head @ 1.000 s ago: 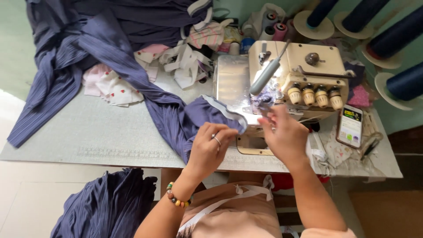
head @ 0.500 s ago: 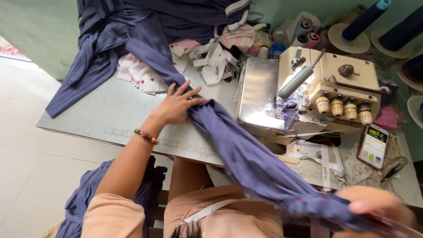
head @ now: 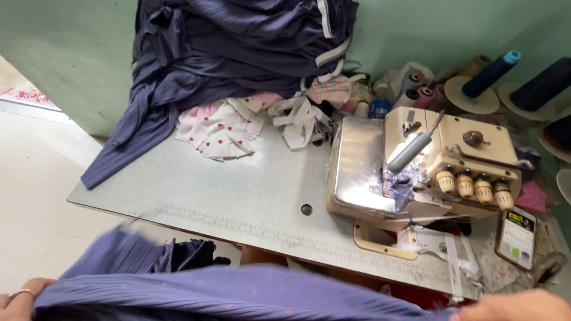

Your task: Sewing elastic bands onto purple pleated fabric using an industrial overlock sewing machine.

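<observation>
The bottom edge cuts off both hands: only the knuckles of the left hand (head: 19,295) and the top of the right hand (head: 516,304) show, so neither grip can be judged. The blue cloth (head: 238,291) between them is blurred. The phone (head: 515,236) screen is too small to read.

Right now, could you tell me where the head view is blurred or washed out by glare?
In the head view, the blue cloth and both hands, left hand and right hand, are motion-blurred along the bottom edge; glare whitens the sewing machine plate beside its lamp; the table stays sharp.
</observation>
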